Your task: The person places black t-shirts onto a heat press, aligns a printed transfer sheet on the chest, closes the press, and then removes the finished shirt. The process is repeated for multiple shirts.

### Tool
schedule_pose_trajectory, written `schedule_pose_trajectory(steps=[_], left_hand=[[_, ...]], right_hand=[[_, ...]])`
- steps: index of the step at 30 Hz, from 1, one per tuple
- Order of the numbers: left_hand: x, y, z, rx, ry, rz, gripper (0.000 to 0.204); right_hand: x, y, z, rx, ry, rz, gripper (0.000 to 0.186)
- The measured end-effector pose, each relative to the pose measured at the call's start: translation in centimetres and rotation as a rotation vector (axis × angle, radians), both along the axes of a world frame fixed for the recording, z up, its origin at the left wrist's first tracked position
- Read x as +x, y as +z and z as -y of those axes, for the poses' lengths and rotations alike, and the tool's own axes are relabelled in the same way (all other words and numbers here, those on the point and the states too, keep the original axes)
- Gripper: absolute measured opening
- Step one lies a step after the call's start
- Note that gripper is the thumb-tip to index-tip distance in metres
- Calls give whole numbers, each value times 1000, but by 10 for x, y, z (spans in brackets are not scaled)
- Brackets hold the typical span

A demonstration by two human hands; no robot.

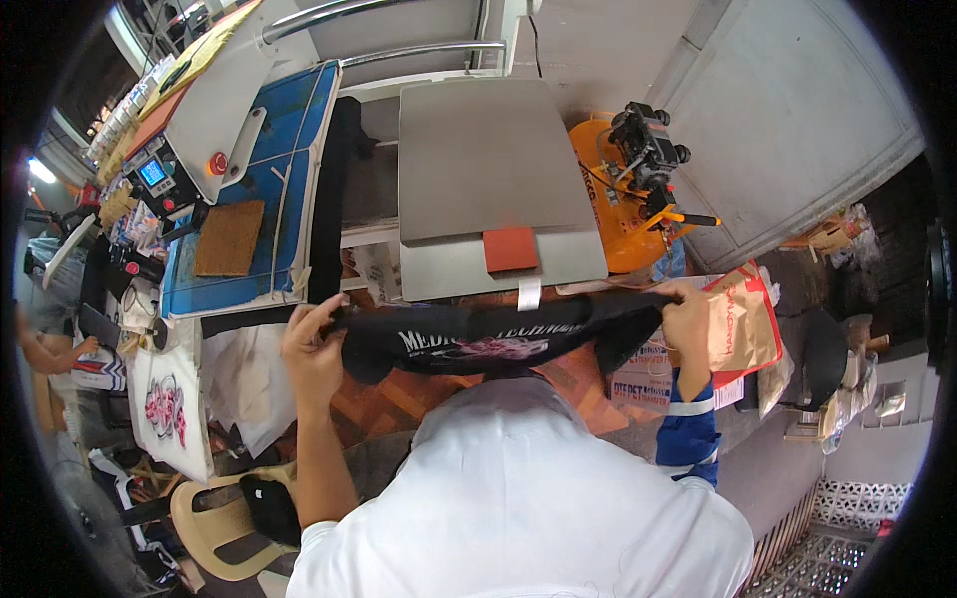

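Observation:
A black T-shirt (469,351) with white lettering and a pinkish-white print hangs stretched between my two hands. My left hand (314,349) pinches one end of it, and my right hand (686,324) grips the opposite end. Just beyond the cloth lies a flat grey press plate (488,159). A small red block (510,250) rests at the plate's near edge, with a white tag (528,293) below it, by the shirt. My fingertips are partly hidden by the black fabric.
On the left are a blue press bed (282,130) with a brown pad (229,239) and a control box (159,179). An orange air compressor (623,234) stands right of the plate. A brown paper bag (743,324) and a beige chair (224,518) flank me.

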State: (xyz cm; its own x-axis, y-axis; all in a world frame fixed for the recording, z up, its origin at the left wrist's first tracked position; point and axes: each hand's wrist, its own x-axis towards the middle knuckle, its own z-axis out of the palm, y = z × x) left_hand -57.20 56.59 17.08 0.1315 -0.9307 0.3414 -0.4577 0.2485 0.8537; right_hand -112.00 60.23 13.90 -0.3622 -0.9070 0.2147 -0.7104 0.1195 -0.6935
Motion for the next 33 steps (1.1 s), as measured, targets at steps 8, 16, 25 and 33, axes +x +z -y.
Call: schedule_pose_trajectory(steps=[8,16,25,33], left_hand=[[-36,84,181,-433,265,120,15],[-36,68,421,-427,329,357,25],[-70,-40,539,367,491,271,26],[-77,-94,561,420,501,-180,22]], right_hand=[[-23,141,187,-192,20,-137,20],[-45,119,434,-184,115,-438,27],[-31,-41,567,269,-182,245,29],[-28,-68,576,252,-236,143,28]])
